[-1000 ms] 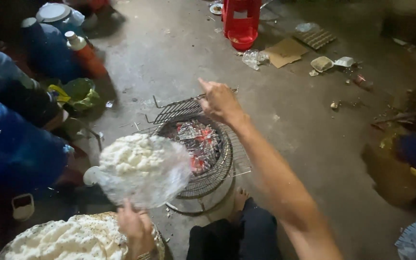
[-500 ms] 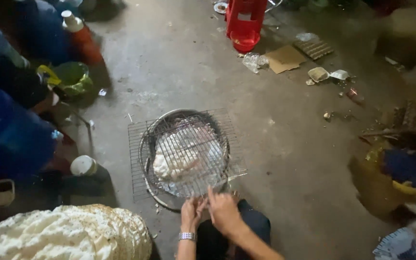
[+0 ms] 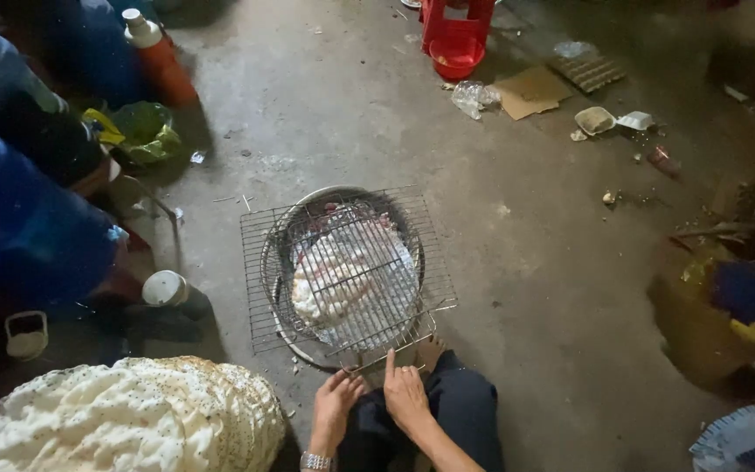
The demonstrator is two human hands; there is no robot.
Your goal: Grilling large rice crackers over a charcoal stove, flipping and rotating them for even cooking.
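While one white cracker [image 3: 342,280] lies pressed inside one wire grill [image 3: 347,271] over one round brazier [image 3: 294,240], left hand [image 3: 335,409] and right hand [image 3: 406,395] pinching the grill's near handle wires, one basket [image 3: 246,393] of stacked crackers [image 3: 115,415] just left, three blue jugs [image 3: 19,227] beyond.

I see a thin, dull metal wire grill rack [image 3: 342,271] with a pale, crinkled, matt rice cracker [image 3: 342,281] pressed inside it. Beside the rack lies a stack of rough, seed-speckled crackers [image 3: 124,418]; beneath it, the concrete floor [image 3: 325,96] looks matt and gritty. Left of the rack, the blue plastic jugs [image 3: 24,218] shine glossy.
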